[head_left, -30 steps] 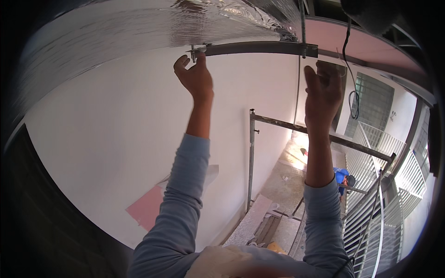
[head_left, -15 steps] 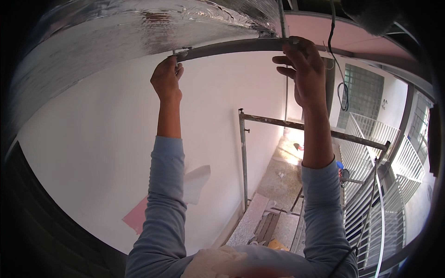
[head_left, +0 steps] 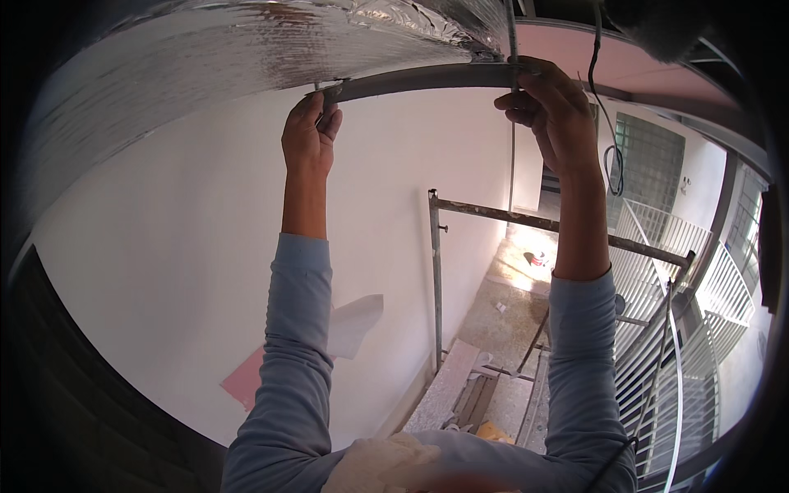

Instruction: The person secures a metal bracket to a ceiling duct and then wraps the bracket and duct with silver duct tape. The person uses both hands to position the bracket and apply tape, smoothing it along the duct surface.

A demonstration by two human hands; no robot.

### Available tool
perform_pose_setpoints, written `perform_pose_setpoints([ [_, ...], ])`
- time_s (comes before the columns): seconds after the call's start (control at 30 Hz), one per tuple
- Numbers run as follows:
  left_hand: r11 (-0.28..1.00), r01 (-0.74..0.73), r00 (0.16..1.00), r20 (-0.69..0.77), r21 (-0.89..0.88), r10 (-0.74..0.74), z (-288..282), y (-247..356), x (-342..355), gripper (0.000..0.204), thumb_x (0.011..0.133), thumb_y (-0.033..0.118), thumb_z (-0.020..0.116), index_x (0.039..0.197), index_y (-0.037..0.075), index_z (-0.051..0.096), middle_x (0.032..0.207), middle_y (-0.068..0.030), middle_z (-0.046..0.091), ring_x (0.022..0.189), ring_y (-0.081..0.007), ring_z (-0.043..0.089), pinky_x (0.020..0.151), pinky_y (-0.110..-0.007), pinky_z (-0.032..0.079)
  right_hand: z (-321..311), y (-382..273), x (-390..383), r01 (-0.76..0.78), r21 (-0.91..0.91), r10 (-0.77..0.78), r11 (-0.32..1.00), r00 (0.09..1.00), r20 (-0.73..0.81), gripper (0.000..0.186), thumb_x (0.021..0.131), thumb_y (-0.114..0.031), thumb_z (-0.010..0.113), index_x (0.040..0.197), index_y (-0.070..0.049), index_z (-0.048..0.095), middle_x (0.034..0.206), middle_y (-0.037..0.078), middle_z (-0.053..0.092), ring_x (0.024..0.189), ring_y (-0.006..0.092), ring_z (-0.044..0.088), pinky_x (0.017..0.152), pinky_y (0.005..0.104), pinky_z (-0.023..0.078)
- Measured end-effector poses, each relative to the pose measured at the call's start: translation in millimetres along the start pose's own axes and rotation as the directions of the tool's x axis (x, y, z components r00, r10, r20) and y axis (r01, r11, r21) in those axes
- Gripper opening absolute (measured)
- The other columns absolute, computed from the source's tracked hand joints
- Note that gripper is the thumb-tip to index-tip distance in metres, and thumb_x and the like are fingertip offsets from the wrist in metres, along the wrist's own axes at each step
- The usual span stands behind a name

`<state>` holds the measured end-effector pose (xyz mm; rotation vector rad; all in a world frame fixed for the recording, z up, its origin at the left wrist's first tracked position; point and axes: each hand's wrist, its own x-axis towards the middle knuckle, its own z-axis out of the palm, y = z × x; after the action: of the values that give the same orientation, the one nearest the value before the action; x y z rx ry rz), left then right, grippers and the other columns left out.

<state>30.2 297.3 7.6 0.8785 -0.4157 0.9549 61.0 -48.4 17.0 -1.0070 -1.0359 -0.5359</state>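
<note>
A dark grey metal channel (head_left: 424, 76) runs overhead beneath silver foil sheeting (head_left: 205, 51). My left hand (head_left: 308, 135) is raised to its left end, fingers closed on it beside a small metal fitting (head_left: 332, 87) and a short rod. My right hand (head_left: 557, 111) grips the right end, where a vertical rod (head_left: 511, 33) meets the channel; thumb and forefinger are on it, the other fingers curled below, some tips hidden. A looped black cable (head_left: 611, 160) hangs just right of that hand.
A scaffold frame (head_left: 496, 215) stands below by the white wall (head_left: 164, 246), with boards (head_left: 440, 386) at the bottom. White railings (head_left: 657, 361) and a gridded window (head_left: 653, 152) are at the right. A pink ceiling panel (head_left: 549, 45) is overhead; a pink sheet (head_left: 240, 380) lies low left.
My right hand has risen from below the channel to take hold of its right end. My left hand has shifted left and closed on the other end. The blue-clad person below is now mostly hidden.
</note>
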Motion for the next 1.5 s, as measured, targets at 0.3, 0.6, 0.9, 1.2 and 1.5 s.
perform_pose_setpoints([
  [0.3, 0.994, -0.075, 0.997, -0.007, -0.080, 0.074, -5.3, -8.8, 7.0, 0.025, 0.105, 0.012, 0.059, 0.125, -0.003, 0.059, 0.107, -0.0120, 0.069, 0.091, -0.0210, 0.070, 0.087, -0.036, 0.061, -0.8, -29.3, 3.6, 0.082, 0.042, -0.091, 0.996, 0.953, 0.289, 0.012, 0.099, -0.011, 0.065, 0.105, -0.002, 0.061, 0.095, 0.011, 0.073, 0.083, 0.0196, 0.075, 0.072, 0.0285, 0.058],
  [0.6, 0.994, -0.109, 0.994, -0.016, -0.016, 0.108, -5.1, -12.8, 6.6, 0.028, 0.104, 0.014, 0.062, 0.125, -0.004, 0.058, 0.107, -0.0118, 0.069, 0.090, -0.0214, 0.071, 0.089, -0.037, 0.061, 1.8, -32.2, 1.4, 0.102, -0.072, -0.080, 0.992, 0.963, 0.258, 0.016, 0.097, -0.013, 0.071, 0.102, -0.002, 0.061, 0.092, 0.010, 0.072, 0.084, 0.0178, 0.075, 0.069, 0.0280, 0.055],
  [0.9, 0.965, -0.228, 0.964, -0.112, 0.127, 0.243, 10.6, -13.7, -7.3, 0.026, 0.105, 0.015, 0.062, 0.118, -0.006, 0.057, 0.099, -0.0134, 0.070, 0.084, -0.0226, 0.071, 0.086, -0.039, 0.063, -2.0, -34.6, 0.9, 0.089, -0.058, -0.068, 0.994, 0.952, 0.299, 0.016, 0.098, -0.016, 0.071, 0.102, -0.002, 0.062, 0.092, 0.009, 0.071, 0.087, 0.0172, 0.074, 0.072, 0.0274, 0.055],
  [1.2, 0.954, -0.262, 0.953, -0.119, 0.146, 0.280, 14.6, -14.5, -8.4, 0.029, 0.104, 0.012, 0.062, 0.121, -0.010, 0.057, 0.105, -0.0153, 0.069, 0.084, -0.0233, 0.072, 0.086, -0.040, 0.065, 1.0, -39.7, 1.3, 0.076, -0.154, -0.030, 0.985, 0.958, 0.284, 0.015, 0.099, -0.016, 0.071, 0.101, -0.004, 0.063, 0.091, 0.008, 0.071, 0.088, 0.0166, 0.074, 0.074, 0.0277, 0.055],
  [1.5, 0.949, -0.228, 0.961, -0.104, 0.217, 0.255, 19.0, -11.0, -14.1, 0.031, 0.105, 0.017, 0.061, 0.124, -0.007, 0.055, 0.111, -0.0171, 0.069, 0.093, -0.0269, 0.073, 0.086, -0.039, 0.064, 0.8, -45.0, 4.8, 0.021, -0.059, -0.001, 0.998, 0.949, 0.316, 0.018, 0.096, -0.019, 0.075, 0.099, -0.007, 0.062, 0.087, 0.006, 0.069, 0.086, 0.0155, 0.074, 0.072, 0.0273, 0.053],
])
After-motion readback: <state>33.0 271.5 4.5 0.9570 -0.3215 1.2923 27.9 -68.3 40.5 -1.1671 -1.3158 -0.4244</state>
